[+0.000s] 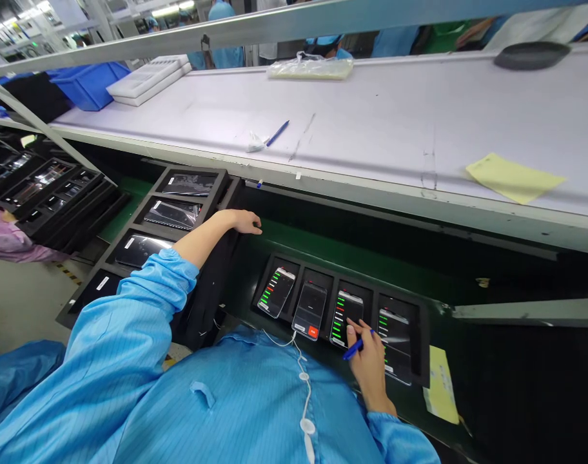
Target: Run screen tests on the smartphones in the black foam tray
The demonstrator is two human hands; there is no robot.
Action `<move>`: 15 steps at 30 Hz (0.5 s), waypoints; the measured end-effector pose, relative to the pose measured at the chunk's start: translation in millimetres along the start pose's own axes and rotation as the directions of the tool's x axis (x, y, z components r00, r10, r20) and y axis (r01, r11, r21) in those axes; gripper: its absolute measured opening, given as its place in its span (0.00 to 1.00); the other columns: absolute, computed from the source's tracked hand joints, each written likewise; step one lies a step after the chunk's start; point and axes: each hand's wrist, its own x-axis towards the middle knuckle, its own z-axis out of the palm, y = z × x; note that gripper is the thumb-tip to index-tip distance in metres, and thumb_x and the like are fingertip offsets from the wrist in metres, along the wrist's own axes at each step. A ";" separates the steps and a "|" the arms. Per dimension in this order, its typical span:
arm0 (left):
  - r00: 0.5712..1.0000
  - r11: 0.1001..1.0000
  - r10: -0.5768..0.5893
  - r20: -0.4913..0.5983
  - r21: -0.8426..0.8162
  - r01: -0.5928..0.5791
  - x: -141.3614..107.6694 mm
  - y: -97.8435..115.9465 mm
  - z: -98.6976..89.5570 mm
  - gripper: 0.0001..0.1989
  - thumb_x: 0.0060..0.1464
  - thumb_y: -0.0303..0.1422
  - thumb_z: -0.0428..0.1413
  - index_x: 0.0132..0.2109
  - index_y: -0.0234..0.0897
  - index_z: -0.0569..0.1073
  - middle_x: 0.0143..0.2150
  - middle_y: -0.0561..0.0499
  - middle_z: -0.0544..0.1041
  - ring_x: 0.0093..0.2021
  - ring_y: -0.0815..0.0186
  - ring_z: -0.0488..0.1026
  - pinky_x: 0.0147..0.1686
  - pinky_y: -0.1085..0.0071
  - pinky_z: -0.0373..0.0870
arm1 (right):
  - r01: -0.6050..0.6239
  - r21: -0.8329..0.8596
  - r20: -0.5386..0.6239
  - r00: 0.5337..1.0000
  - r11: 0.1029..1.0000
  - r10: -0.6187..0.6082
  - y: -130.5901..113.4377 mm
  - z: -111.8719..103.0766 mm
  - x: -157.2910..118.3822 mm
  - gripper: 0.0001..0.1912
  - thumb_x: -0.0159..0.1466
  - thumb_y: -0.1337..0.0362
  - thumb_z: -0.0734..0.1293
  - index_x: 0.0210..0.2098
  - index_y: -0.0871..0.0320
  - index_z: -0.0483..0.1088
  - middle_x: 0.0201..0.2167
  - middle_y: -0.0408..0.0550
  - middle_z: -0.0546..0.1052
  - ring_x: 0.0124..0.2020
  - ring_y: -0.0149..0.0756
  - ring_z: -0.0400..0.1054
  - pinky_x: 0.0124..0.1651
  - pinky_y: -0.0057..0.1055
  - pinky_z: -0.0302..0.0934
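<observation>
A black foam tray (422, 348) on the green surface holds several phones with lit screens. Over the third phone (341, 312) from the left is my right hand (366, 361), closed round a blue pen (352, 350), its fingertips at the screen. The second phone (309, 309) shows a red button, and a white cable (298, 351) runs near its lower end. The leftmost phone (276, 292) shows green, white and red lines. My left hand (247, 222) rests at the edge of a stack of black trays (221, 187) holding dark phones; its fingers are bent, and what they touch is unclear.
A white shelf (371, 142) crosses ahead, bearing a blue pen (277, 133), yellow paper (514, 178), a blue bin (88, 87) and a plastic-wrapped pack (309, 67). A metal bar (526, 309) juts in at right. Another person's pink sleeve (13, 235) is at left.
</observation>
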 end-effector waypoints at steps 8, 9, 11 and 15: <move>1.000 1.000 0.018 0.004 0.011 -0.018 6.5 -4.6 3.0 0.34 0.68 0.55 0.52 0.75 0.50 0.70 0.73 0.48 0.75 0.72 0.51 0.72 0.68 0.61 0.70 | 0.094 0.036 0.127 0.987 0.995 -0.098 -6.6 6.2 -9.6 0.23 0.79 0.44 0.59 0.47 0.52 0.78 0.57 0.57 0.81 0.67 0.53 0.69 0.69 0.58 0.63; 1.000 1.000 0.019 0.002 0.012 -0.019 7.2 -5.1 3.4 0.34 0.68 0.56 0.53 0.75 0.50 0.70 0.73 0.48 0.75 0.72 0.51 0.72 0.69 0.61 0.69 | 0.117 0.052 0.176 0.976 0.992 -0.124 -9.9 8.7 -10.9 0.23 0.79 0.46 0.59 0.50 0.51 0.79 0.58 0.57 0.80 0.67 0.52 0.70 0.68 0.56 0.65; 1.000 1.000 0.019 -0.003 0.017 -0.019 7.8 -5.5 3.7 0.34 0.68 0.56 0.53 0.75 0.50 0.70 0.73 0.48 0.75 0.72 0.50 0.72 0.70 0.60 0.68 | 0.159 0.086 0.267 0.947 0.983 -0.177 -15.8 12.9 -12.7 0.22 0.81 0.49 0.58 0.53 0.50 0.80 0.59 0.56 0.80 0.67 0.50 0.70 0.66 0.53 0.69; 1.000 1.000 0.019 -0.001 0.012 -0.019 6.3 -3.8 2.9 0.35 0.67 0.56 0.53 0.75 0.50 0.70 0.72 0.48 0.76 0.72 0.49 0.72 0.71 0.58 0.68 | 0.233 0.100 0.323 0.912 0.967 -0.253 -23.0 15.3 -12.1 0.18 0.81 0.53 0.59 0.51 0.48 0.80 0.57 0.54 0.82 0.67 0.51 0.71 0.65 0.54 0.71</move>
